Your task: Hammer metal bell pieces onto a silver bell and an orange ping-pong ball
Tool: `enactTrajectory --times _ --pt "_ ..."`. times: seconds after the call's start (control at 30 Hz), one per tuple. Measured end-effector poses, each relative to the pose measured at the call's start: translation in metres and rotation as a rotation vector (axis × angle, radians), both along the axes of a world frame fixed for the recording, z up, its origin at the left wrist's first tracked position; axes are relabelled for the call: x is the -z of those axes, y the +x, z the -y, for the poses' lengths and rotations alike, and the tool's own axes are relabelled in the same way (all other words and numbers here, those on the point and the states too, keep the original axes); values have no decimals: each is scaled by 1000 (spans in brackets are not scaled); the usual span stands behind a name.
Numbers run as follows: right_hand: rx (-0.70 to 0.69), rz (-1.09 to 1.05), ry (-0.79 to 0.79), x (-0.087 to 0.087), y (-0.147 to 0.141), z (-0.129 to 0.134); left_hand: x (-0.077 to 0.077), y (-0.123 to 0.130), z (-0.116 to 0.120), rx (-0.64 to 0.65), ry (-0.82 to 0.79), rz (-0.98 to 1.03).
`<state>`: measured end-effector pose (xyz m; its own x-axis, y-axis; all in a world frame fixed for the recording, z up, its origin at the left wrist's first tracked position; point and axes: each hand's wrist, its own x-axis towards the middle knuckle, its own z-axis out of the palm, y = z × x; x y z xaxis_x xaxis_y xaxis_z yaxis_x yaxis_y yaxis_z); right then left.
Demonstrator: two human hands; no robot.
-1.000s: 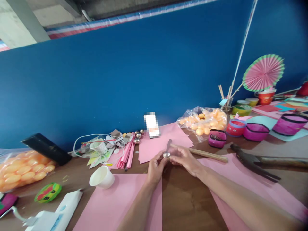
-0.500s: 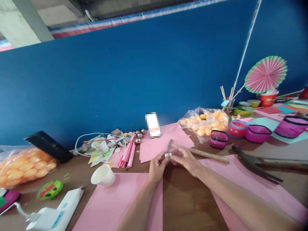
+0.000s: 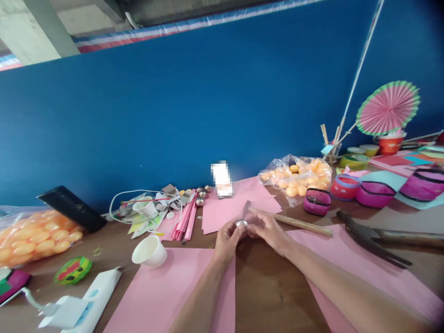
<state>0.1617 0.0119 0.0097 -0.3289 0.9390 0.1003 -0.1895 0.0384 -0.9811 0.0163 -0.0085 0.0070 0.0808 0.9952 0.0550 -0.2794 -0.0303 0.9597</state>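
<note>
A small shiny silver ball-like piece (image 3: 241,223) is pinched between the thumb and fingers of my left hand (image 3: 226,243). Close to its right side is my right hand (image 3: 272,233), closed, with thumb and fingertips drawn together beside the piece. Whether those fingertips touch the piece or hold something small is hidden. Just beyond both hands lies a small hammer, its wooden handle (image 3: 301,224) running to the right and its metal head (image 3: 246,209) partly behind my fingers. Similar silver balls (image 3: 200,201) sit further back by the blue panel.
Pink sheets (image 3: 173,296) lie on the brown table (image 3: 270,286). A white paper cup (image 3: 150,252) and power strip (image 3: 100,293) are at left. On the right are a larger claw hammer (image 3: 371,240), purple pouches (image 3: 317,202) and a bag of orange balls (image 3: 298,178).
The silver piece has turned slightly in my left fingers. Both hands stay in nearly the same place, and the view has shifted a little.
</note>
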Motion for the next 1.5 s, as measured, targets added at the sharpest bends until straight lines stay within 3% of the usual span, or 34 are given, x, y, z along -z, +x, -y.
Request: enactTrajectory --times 0.2,0.47,0.7,0.93,1.1,1.2,1.37,1.5 --pt "-4 16 75 0 -2 2 3 -1 -1 -32 -1 24" --pt "-17 42 66 -1 -2 3 0 -1 1 70 36 -17" --pt "-30 44 58 1 -3 4 6 -4 -2 32 77 -180" --pt "-14 -25 -20 0 -5 3 2 -1 1 17 76 -37" --pt "6 5 -22 2 -4 1 3 -2 -1 -13 111 -95" --pt "54 126 84 2 -1 -1 2 -2 -2 -36 82 -109" --pt "323 476 492 3 8 -6 2 -2 -1 -68 -17 -35" --pt "349 664 702 6 12 -7 6 -3 -3 -122 -49 76"
